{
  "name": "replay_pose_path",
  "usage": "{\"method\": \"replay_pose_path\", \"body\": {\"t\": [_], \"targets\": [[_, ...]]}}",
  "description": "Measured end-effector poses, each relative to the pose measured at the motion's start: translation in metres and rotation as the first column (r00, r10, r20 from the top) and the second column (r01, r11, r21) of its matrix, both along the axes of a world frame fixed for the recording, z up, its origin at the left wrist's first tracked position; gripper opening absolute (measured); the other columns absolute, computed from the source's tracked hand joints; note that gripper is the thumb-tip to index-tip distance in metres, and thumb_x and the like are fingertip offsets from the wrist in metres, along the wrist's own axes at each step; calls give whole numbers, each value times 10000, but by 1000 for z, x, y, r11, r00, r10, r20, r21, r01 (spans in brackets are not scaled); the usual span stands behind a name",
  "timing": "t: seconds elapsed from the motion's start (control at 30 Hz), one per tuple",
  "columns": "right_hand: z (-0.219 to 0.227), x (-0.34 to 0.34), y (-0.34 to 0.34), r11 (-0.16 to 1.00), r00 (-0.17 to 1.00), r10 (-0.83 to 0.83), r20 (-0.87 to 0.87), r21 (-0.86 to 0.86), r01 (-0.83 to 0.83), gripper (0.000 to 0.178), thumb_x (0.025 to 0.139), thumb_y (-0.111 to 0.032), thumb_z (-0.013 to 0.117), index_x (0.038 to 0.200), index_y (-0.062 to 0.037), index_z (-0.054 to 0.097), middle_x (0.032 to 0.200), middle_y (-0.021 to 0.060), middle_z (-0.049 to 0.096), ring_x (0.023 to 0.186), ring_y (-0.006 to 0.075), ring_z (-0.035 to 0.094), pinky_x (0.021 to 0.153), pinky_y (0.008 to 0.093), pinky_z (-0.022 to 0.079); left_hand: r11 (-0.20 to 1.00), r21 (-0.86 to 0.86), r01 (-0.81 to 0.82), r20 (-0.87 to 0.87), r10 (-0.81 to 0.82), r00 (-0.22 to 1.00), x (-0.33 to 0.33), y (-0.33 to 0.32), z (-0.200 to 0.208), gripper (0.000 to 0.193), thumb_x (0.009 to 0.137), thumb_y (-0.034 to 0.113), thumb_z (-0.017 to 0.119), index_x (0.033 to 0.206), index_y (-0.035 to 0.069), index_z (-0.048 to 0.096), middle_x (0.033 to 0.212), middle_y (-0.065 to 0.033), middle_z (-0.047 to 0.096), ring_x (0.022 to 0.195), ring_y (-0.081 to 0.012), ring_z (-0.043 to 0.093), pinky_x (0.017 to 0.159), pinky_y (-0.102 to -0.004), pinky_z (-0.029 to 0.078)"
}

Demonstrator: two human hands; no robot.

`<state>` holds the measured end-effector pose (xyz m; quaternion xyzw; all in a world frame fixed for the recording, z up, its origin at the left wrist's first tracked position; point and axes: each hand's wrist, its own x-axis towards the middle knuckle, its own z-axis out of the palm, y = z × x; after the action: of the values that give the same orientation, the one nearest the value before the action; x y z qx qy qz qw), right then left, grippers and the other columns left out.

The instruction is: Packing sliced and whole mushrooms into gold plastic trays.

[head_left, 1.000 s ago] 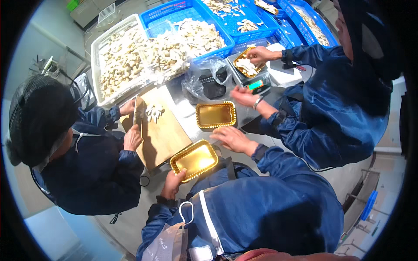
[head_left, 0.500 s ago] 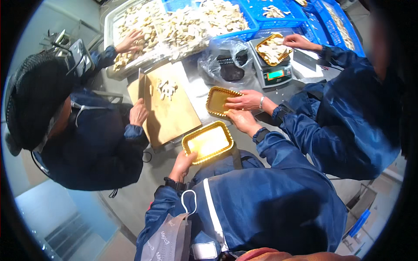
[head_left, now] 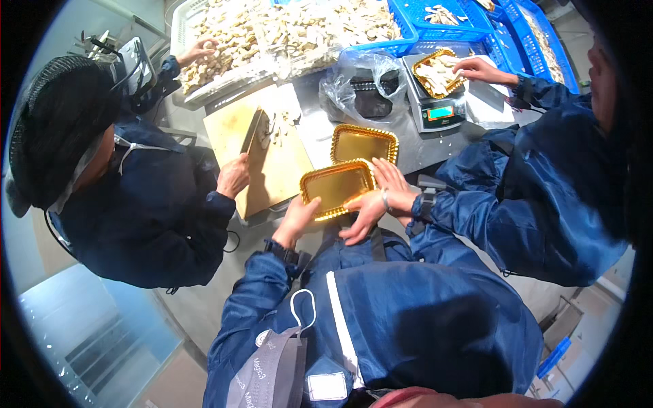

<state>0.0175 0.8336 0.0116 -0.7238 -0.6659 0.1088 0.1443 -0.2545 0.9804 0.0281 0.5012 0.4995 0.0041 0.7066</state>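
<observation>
My left hand [head_left: 297, 219] is closed on the left corner of a gold tray [head_left: 332, 188] with a fluted rim, thumb on top. My right hand [head_left: 389, 175] has its fingers stretched out beside that tray's right rim, close to the near right corner of a second gold tray [head_left: 364, 144]; its palm is partly hidden. Across my wrist reaches the left hand [head_left: 367, 209] of a person on the right, wearing a bracelet, at the near tray's lower right corner. Both trays are bare inside, and the near one overlaps the far one in view.
On the left another person holds a knife [head_left: 252, 130] over a cutting board [head_left: 228, 132] with sliced pieces. A scale [head_left: 435, 117] carries a filled gold tray [head_left: 437, 73]. Beyond stand a white crate [head_left: 178, 51] and blue crates [head_left: 445, 34] of pale slices, and a plastic bag [head_left: 340, 95].
The near tray has moved up and right, closer to the far tray. The right-hand person's hand has left the far tray for the near one, crossing over my right wrist.
</observation>
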Motion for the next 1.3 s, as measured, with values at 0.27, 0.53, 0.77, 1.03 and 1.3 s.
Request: {"method": "replay_pose_path", "body": {"t": [0.27,0.53,0.77,1.03,1.3], "targets": [[26,17,-60,974,969,-216,-119,-89,207,638,941,-170,548,1510,16,330,1565,205,342,1473,364,300,1210,449,250,998,54,-42,87,37,995,89,36,-26,452,980,270,657,1263,-60,534,996,-107,663,835,-161,663,689,-299,574],[84,-4,-45,923,788,-151,-597,-370,-104,314,899,-144,617,1191,-46,680,1124,218,691,1106,383,642,963,448,502,935,45,351,63,-353,933,-24,26,26,412,1028,262,593,1310,-32,531,940,-44,661,756,-96,621,711,-257,531],[128,43,152,889,939,-171,-299,363,277,245,866,-55,566,1082,-22,678,1023,199,693,987,385,660,883,448,530,989,-147,-29,85,42,996,-132,-25,63,360,1042,246,553,1298,-7,554,1150,-105,673,965,-164,662,839,-284,540],[59,135,258,944,991,88,99,-327,-51,736,658,-202,815,1317,-17,545,1279,263,577,1199,419,563,1040,447,474,970,-217,-112,113,138,984,-153,-37,64,389,1023,281,569,1310,19,562,1176,-95,665,1031,-179,646,922,-330,525],[69,145,275,851,976,94,195,-525,23,1196,610,-350,917,1587,-208,242,1596,239,281,1463,419,296,1197,463,315,975,-222,15,160,21,987,-142,-1,49,436,1044,309,551,1357,8,526,1199,-97,651,1086,-185,633,959,-330,503]]}}
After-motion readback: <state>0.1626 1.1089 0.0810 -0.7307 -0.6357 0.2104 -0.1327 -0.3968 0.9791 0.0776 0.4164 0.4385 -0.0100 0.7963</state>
